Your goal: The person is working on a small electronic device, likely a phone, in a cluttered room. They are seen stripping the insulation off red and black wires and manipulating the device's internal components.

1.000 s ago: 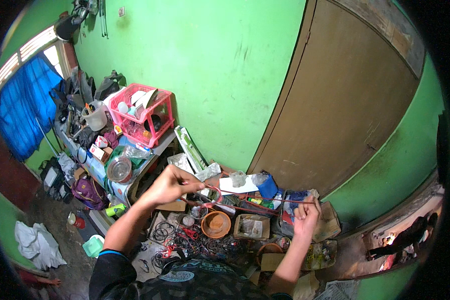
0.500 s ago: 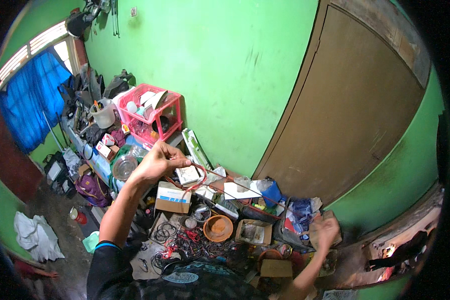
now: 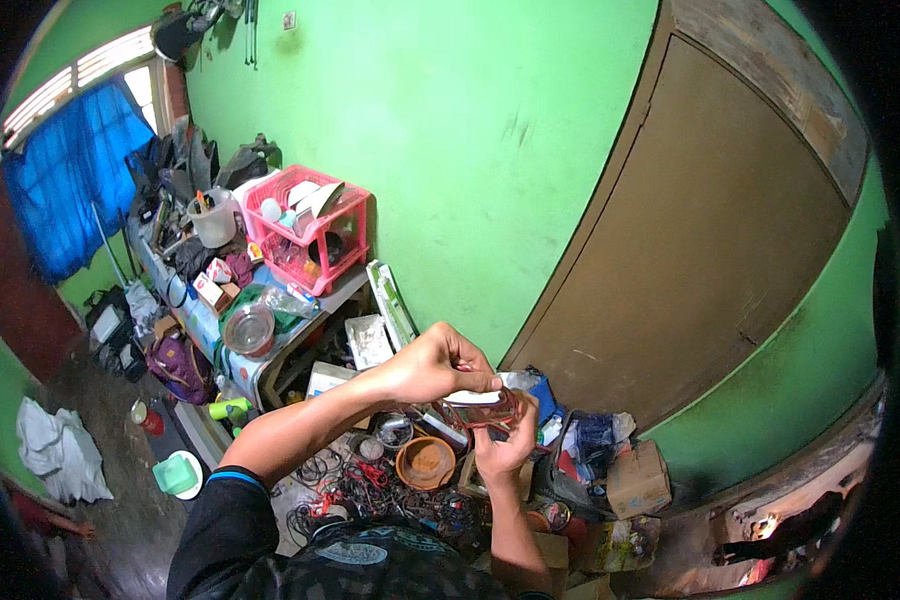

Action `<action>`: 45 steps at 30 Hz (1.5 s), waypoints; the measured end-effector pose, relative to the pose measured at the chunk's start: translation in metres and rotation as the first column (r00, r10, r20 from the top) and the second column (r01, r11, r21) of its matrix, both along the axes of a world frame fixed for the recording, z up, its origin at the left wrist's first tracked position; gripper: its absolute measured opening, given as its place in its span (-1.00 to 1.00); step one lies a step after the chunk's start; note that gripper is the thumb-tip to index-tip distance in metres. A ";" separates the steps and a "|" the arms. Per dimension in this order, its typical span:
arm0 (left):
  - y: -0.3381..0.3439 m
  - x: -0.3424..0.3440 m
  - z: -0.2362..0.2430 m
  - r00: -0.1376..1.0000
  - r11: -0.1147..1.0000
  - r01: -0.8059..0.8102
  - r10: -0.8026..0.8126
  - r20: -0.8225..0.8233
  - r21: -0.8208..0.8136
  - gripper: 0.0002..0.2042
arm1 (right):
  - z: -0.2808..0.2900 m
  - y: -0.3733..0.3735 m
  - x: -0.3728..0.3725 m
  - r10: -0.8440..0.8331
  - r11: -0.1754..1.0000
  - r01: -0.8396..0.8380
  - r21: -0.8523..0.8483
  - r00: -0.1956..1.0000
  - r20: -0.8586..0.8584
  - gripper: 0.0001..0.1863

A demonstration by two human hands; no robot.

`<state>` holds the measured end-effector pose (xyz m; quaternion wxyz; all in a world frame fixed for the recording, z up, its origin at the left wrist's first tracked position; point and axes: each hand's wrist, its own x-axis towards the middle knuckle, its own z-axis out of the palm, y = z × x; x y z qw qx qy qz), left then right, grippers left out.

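My left hand point(image 3: 438, 362) is closed in a pinch at the centre, thumb pointing right, on a thin reddish-brown wire. Just below and to the right, my right hand point(image 3: 507, 445) has its thumb and fingers curled upward around loops of the same wire point(image 3: 502, 412). The two hands almost meet, and the wire bunches between them. Part of the bundle is hidden behind my left fingers. Under my hands lies a tangle of black and red cables point(image 3: 395, 497), beside an orange-brown bowl point(image 3: 426, 462).
A pink two-tier rack point(image 3: 305, 222) and a clear round container point(image 3: 249, 330) stand on a cluttered table to the left. A cardboard box point(image 3: 638, 480) sits at right, below a brown door point(image 3: 705, 230). White sacking point(image 3: 62, 452) lies at far left, near another person's hand point(image 3: 75, 527).
My right hand has come up and leftward to my left hand, which has moved right. The wire, stretched between them before, is now gathered in loops.
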<state>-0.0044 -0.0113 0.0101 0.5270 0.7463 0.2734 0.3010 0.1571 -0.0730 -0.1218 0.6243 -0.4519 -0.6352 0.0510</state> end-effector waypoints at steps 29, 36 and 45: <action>0.085 -0.163 -0.024 0.830 0.811 -0.531 0.557 0.044 -0.246 -0.85 | -0.187 -0.169 0.337 -0.836 0.539 0.726 -0.426 0.402 -0.373 -0.67; 0.058 -0.062 -0.006 0.943 0.932 -0.325 0.333 0.025 -0.160 -0.83 | -0.101 -0.057 0.152 -0.573 0.810 0.504 -0.299 0.789 -0.222 -0.72; 0.038 -0.026 -0.010 0.993 0.994 -0.106 0.105 -0.046 -0.024 -0.86 | -0.021 -0.008 0.015 0.115 0.968 -0.113 -0.224 0.993 -0.002 -0.88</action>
